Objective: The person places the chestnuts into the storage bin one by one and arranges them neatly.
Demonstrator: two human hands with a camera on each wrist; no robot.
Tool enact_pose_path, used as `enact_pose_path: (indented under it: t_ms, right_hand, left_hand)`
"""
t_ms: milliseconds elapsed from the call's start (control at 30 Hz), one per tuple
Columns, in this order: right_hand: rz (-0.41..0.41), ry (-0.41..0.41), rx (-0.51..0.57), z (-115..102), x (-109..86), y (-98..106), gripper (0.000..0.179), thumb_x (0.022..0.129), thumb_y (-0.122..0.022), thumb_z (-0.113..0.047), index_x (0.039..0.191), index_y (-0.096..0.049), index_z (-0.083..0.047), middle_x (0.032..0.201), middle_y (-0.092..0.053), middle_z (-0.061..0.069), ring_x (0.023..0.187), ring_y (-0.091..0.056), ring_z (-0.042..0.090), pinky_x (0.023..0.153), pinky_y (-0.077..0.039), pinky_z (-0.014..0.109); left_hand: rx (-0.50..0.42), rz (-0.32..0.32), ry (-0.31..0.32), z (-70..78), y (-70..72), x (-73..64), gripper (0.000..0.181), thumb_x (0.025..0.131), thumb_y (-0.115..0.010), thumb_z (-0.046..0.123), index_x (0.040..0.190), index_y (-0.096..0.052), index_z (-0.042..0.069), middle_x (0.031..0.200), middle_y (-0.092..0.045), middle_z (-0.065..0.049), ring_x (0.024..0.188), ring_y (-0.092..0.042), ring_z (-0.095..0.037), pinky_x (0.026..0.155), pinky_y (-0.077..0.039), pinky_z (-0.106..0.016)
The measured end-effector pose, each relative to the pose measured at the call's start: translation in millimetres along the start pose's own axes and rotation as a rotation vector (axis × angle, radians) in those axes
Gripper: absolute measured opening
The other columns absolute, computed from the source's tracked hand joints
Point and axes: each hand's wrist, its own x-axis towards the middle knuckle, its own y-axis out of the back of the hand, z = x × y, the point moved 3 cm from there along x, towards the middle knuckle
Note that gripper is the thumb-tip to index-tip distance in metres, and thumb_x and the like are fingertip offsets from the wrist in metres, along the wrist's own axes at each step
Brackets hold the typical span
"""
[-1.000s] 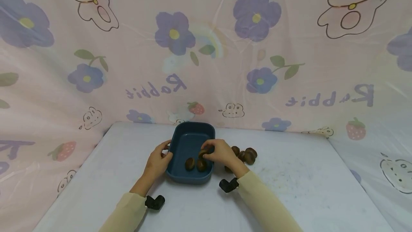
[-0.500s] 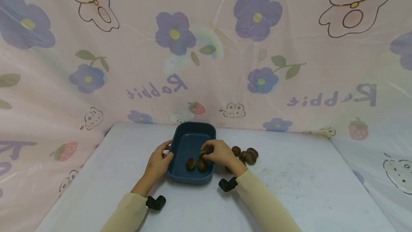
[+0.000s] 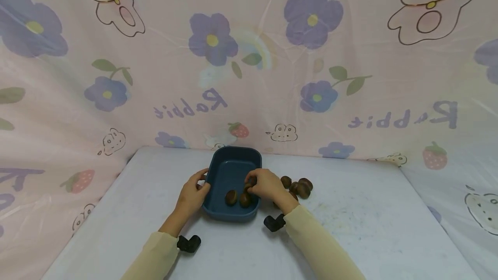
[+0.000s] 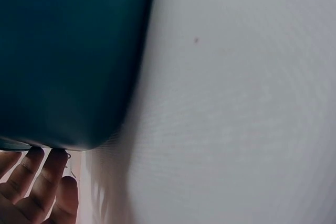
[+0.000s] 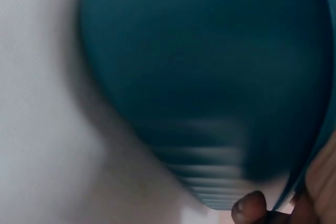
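A dark blue rectangular container [image 3: 227, 217] stands on the table, in front of the person. At its left side the left hand [image 3: 191, 193] holds the wall, thumb at the rim; in the left wrist view its fingertips [image 4: 55, 158] touch the outer wall. The right hand [image 3: 266, 185] reaches over the right rim and pinches a chestnut, mostly covered by the fingers, low inside the container. Two other chestnuts lie in there, one left [image 3: 231, 198] and one right [image 3: 245, 200], just under the right fingertips. The right wrist view shows the container's outer wall [image 5: 199, 61] and a few fingers.
Several loose chestnuts [image 3: 303, 190] lie on the white table [image 3: 362, 215] to the right of the container, some partly behind the right wrist. Behind the table hangs a pink cloth [image 3: 253, 107] with flowers and rabbits. Each wrist wears a small black device [image 3: 189, 244].
The right fingertips have shifted very slightly, still low in the container. The left hand, the container and the loose chestnuts hold their places; the head view has drifted a little.
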Motion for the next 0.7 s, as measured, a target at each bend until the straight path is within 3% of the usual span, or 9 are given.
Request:
enact_pose_path:
  t_ms: [700]
  right_hand:
    - [-0.026, 0.007, -0.025, -1.2, 0.6, -0.1, 0.018, 0.075, -0.075, -0.016, 0.092, -0.074, -0.022, 0.089, -0.064, -0.004, 0.076, -0.056, 0.011, 0.070, -0.048, 0.030]
  left_hand:
    - [0.023, 0.004, -0.005, -0.6, -1.1, 0.2, 0.050, 0.091, -0.053, 0.017, 0.141, -0.049, 0.018, 0.127, -0.059, -0.013, 0.077, -0.055, -0.014, 0.067, -0.044, -0.028]
